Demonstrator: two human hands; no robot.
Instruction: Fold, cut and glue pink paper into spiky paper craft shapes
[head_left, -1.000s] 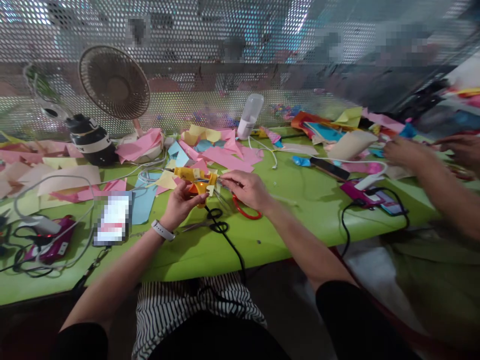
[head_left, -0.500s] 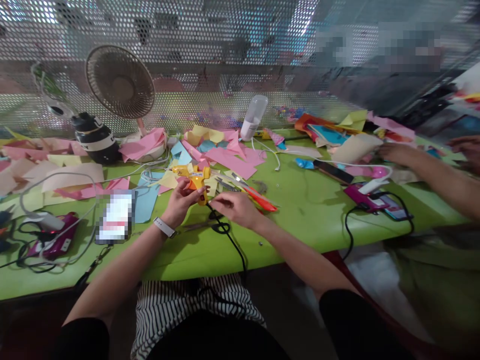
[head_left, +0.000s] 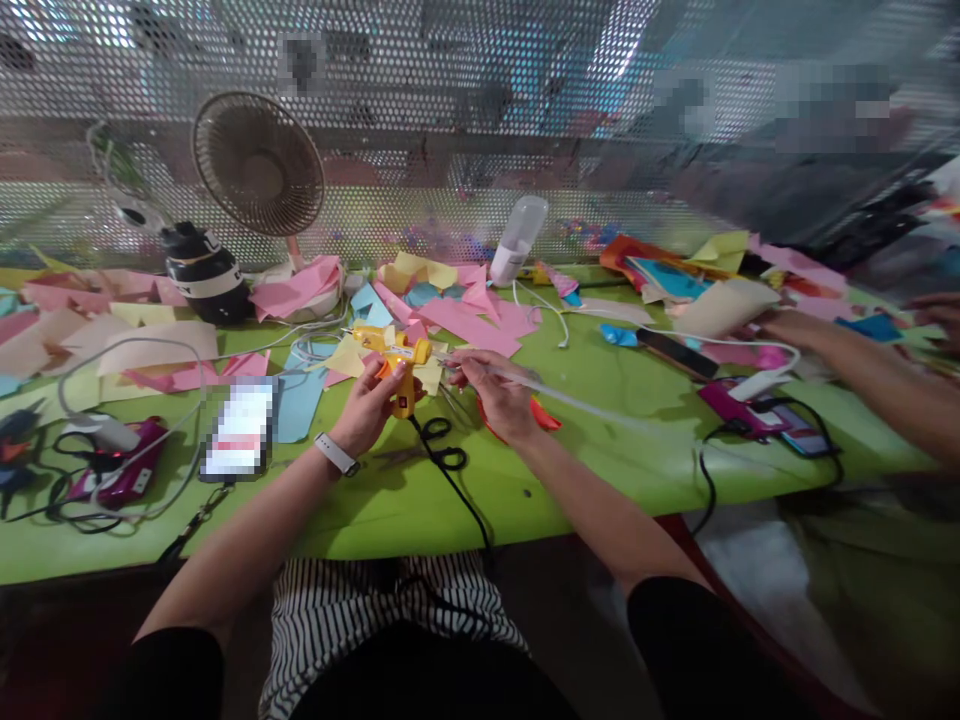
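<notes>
My left hand (head_left: 375,402) is closed around the handle of a yellow glue gun (head_left: 403,395), its nozzle pointing left and a black cord running down from the grip. At the gun's rear end, my right hand (head_left: 501,393) pinches a long translucent glue stick (head_left: 589,403), which stretches away to the right. Whether the stick's tip is inside the gun cannot be made out. Below the gun, dark-handled scissors (head_left: 450,458) lie on the green table (head_left: 585,490), crossed by the cord. Something orange-red (head_left: 543,415) is partly hidden behind my right hand.
Coloured paper pieces (head_left: 487,320) cover the table's back and left. A phone (head_left: 238,428), purple power strips (head_left: 739,410) with cables, a fan (head_left: 259,165), a black bottle (head_left: 206,280) and a white lamp-like bottle (head_left: 519,240) stand around. At right, a co-worker's arm (head_left: 847,350) reaches in.
My right hand moved down below the gun's rear, then back up behind it, where the long glue stick now shows. My left hand keeps hold of the glue gun. The view shifted slightly left.
</notes>
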